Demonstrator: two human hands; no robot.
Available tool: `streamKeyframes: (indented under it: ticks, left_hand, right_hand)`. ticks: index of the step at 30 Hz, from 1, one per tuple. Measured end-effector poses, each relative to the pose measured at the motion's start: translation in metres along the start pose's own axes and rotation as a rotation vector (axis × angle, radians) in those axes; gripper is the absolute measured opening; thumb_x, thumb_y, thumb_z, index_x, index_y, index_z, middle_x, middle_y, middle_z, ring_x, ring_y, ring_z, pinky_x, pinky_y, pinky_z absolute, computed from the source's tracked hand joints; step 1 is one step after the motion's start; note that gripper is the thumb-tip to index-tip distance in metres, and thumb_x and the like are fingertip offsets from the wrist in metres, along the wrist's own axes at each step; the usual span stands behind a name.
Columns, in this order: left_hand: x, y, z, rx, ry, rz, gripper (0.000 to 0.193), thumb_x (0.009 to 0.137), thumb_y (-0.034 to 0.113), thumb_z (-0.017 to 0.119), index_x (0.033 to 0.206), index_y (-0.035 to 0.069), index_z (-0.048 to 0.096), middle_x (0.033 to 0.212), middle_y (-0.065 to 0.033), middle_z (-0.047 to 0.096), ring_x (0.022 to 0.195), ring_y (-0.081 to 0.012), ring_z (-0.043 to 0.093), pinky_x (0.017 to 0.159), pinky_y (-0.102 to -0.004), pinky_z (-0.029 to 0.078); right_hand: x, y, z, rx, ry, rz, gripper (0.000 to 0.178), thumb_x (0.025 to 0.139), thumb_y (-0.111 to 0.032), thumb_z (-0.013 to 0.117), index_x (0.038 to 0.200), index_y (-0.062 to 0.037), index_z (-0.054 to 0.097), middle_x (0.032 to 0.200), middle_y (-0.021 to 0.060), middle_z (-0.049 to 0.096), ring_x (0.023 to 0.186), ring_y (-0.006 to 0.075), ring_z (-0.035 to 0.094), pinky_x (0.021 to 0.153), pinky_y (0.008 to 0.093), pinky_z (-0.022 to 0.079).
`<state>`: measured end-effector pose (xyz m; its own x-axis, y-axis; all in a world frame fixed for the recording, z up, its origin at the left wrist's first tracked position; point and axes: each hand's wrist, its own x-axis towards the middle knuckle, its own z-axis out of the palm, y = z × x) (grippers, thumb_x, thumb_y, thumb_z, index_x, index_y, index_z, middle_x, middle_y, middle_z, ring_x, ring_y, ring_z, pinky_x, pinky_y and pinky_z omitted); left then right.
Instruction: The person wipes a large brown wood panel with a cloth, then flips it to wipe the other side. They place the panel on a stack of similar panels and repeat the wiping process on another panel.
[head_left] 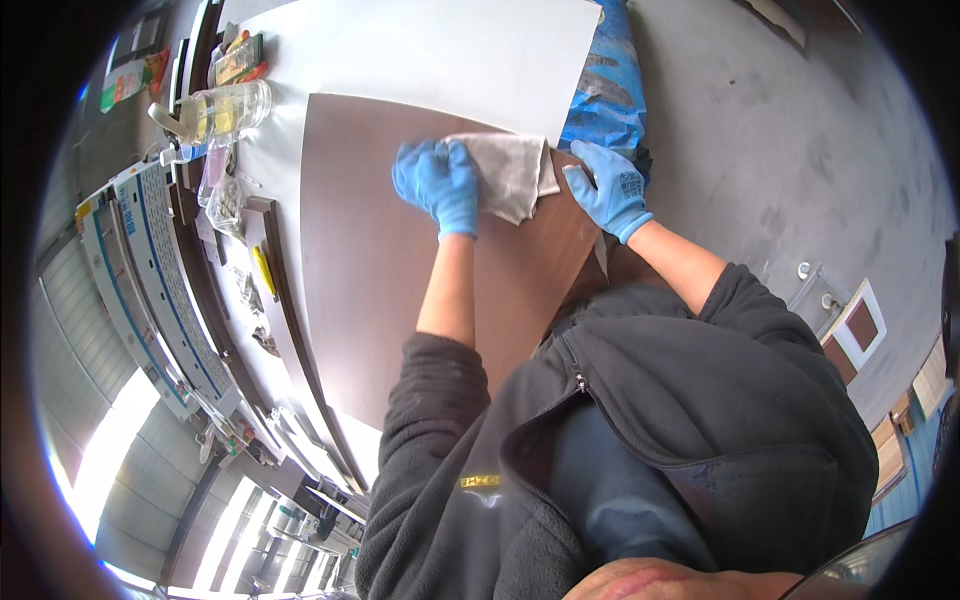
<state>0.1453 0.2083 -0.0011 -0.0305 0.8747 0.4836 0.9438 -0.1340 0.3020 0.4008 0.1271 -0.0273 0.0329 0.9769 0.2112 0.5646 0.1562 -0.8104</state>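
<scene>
A dark brown flat panel (380, 270) lies on a white work surface in front of me. My left hand (437, 187), in a blue glove, is closed with its fingers curled over one end of a grey-white cloth (505, 175). Most of that cloth spreads flat on the panel to the right of the hand, near the far edge. At the panel's right edge is my right hand (610, 190), also gloved in blue. Its thumb points toward the panel and stands apart from the other fingers. Its far fingertips are partly hidden.
Left of the panel stand a clear spray bottle (225, 112), plastic bags (225, 205) and dark strips (290, 300). A yellow-handled tool (263, 270) lies among them. Blue plastic wrapping (607, 85) hangs beyond my right hand. Grey floor (760, 140) stretches to the right.
</scene>
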Motion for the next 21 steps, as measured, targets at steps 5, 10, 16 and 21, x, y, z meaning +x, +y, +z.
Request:
streamKeyframes:
  ticks: [5, 10, 16, 21]
  left_hand:
    - [0.012, 0.007, 0.013, 0.055, -0.084, -0.063, 0.033, 0.081, 0.023, 0.081, 0.06, 0.009, 0.06, 0.076, -0.0089, 0.067, 0.089, -0.0326, 0.061, 0.085, -0.0465, 0.048]
    - [0.02, 0.01, 0.019, 0.063, -0.07, -0.052, 0.034, 0.082, 0.022, 0.086, 0.062, 0.011, 0.061, 0.082, -0.0079, 0.072, 0.092, -0.0322, 0.065, 0.088, -0.0466, 0.05]
    - [0.007, 0.014, 0.004, 0.079, -0.154, -0.034, 0.038, 0.083, 0.024, 0.085, 0.061, 0.01, 0.056, 0.082, -0.0109, 0.072, 0.09, -0.0332, 0.066, 0.084, -0.0478, 0.052]
    - [0.018, 0.015, 0.021, 0.106, -0.086, -0.029, 0.04, 0.085, 0.026, 0.083, 0.061, 0.009, 0.055, 0.077, -0.0104, 0.067, 0.083, -0.0327, 0.062, 0.078, -0.0495, 0.048]
  right_hand:
    - [0.001, -0.001, -0.002, 0.022, -0.032, 0.033, 0.036, 0.101, -0.036, 0.066, 0.114, -0.0018, 0.07, 0.099, 0.0184, 0.072, 0.092, 0.0403, 0.07, 0.079, 0.0486, 0.056]
    - [0.0, -0.001, -0.002, 0.027, -0.059, 0.059, 0.037, 0.1, -0.036, 0.068, 0.116, -0.0021, 0.07, 0.102, 0.0185, 0.073, 0.092, 0.0403, 0.071, 0.079, 0.0484, 0.057]
    - [0.001, 0.0, -0.004, 0.03, -0.047, 0.03, 0.038, 0.1, -0.036, 0.067, 0.118, -0.0025, 0.07, 0.105, 0.0182, 0.074, 0.096, 0.041, 0.071, 0.081, 0.0488, 0.057]
    - [0.0, 0.003, -0.004, 0.058, -0.133, 0.074, 0.039, 0.101, -0.036, 0.066, 0.12, -0.0025, 0.07, 0.108, 0.0183, 0.074, 0.098, 0.0411, 0.072, 0.082, 0.0489, 0.057]
